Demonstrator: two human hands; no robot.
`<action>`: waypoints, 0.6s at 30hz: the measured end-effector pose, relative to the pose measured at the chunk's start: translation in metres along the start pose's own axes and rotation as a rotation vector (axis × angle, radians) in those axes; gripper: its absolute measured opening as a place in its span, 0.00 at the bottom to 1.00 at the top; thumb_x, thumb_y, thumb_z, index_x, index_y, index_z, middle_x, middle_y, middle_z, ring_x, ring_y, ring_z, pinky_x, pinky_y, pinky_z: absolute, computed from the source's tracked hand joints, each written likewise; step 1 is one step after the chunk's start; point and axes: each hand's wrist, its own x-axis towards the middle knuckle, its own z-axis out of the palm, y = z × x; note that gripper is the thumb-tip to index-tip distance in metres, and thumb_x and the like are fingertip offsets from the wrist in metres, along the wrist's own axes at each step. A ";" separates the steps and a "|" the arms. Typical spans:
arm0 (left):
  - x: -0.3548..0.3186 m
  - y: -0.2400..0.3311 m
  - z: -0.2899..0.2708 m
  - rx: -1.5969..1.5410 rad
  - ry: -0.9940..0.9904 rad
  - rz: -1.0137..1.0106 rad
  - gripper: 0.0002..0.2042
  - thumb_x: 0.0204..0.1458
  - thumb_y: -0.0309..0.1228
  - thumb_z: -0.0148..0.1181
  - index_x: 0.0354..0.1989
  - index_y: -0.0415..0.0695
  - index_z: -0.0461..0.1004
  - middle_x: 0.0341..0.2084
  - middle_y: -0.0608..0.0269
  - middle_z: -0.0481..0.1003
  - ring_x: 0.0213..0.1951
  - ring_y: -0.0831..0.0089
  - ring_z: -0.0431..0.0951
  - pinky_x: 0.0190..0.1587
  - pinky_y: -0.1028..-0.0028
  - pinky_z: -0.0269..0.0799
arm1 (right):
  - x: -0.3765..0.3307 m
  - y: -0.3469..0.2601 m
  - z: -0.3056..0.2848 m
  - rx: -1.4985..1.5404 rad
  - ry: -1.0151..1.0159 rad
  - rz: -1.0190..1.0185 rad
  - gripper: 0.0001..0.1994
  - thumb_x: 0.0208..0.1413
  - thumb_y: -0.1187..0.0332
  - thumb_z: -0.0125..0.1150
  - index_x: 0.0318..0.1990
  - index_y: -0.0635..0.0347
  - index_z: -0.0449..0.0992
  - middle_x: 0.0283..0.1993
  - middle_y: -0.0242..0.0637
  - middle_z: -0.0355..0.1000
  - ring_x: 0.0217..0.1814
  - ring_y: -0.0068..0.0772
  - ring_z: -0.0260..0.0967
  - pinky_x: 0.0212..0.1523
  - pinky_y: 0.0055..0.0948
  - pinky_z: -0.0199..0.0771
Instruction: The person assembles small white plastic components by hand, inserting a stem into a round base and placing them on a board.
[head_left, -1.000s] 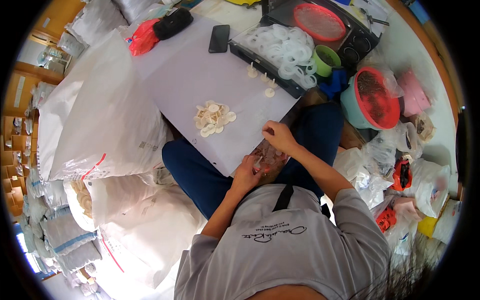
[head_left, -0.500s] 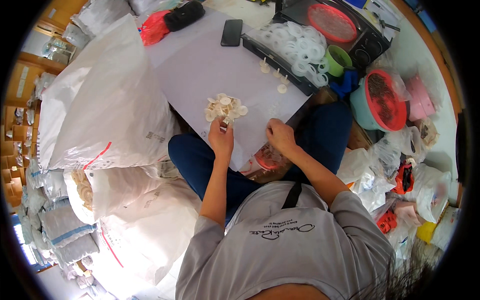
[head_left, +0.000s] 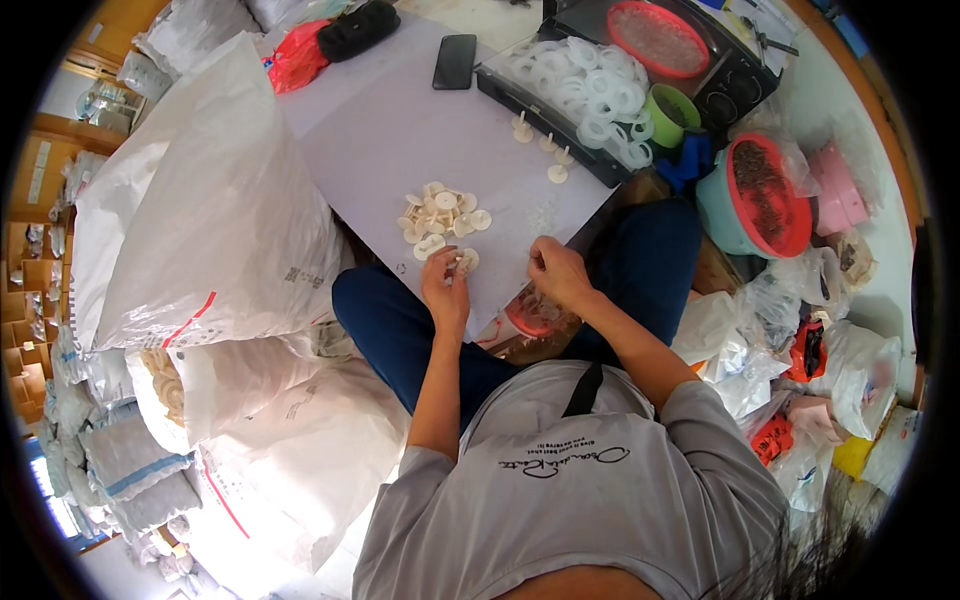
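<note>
Head view: the left hand [head_left: 444, 290] is above the near corner of the desk [head_left: 390, 130], thumb and fingertips nearly closed on a cream stemmed disc [head_left: 468, 260], just beside the pile of similar discs [head_left: 443, 210] toward the left edge. By the right edge, the right hand [head_left: 558, 273] has its fingers curled inward; whether they grip anything, I cannot tell.

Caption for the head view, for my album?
Left hand holding a pale disc near a pile of others; right hand curled nearby.
</note>
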 end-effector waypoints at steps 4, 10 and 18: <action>-0.026 0.016 0.004 -0.609 -0.124 -0.267 0.08 0.54 0.25 0.50 0.41 0.40 0.69 0.38 0.59 0.72 0.32 0.72 0.74 0.32 0.74 0.75 | -0.006 -0.026 -0.013 0.277 -0.061 0.114 0.06 0.45 0.72 0.55 0.30 0.64 0.67 0.26 0.42 0.70 0.28 0.35 0.69 0.30 0.30 0.68; -0.045 0.031 0.004 -0.673 -0.237 -0.532 0.10 0.54 0.26 0.51 0.44 0.39 0.67 0.31 0.60 0.73 0.29 0.74 0.74 0.24 0.78 0.73 | -0.014 -0.032 -0.002 0.681 -0.180 0.085 0.04 0.47 0.74 0.54 0.29 0.65 0.67 0.23 0.31 0.68 0.26 0.18 0.65 0.28 0.20 0.67; -0.054 0.032 -0.002 -0.584 -0.294 -0.465 0.07 0.51 0.21 0.52 0.38 0.40 0.70 0.26 0.65 0.72 0.22 0.83 0.69 0.19 0.82 0.68 | -0.026 -0.039 0.000 0.646 -0.251 0.048 0.03 0.47 0.75 0.53 0.29 0.66 0.67 0.23 0.33 0.69 0.25 0.18 0.66 0.27 0.20 0.67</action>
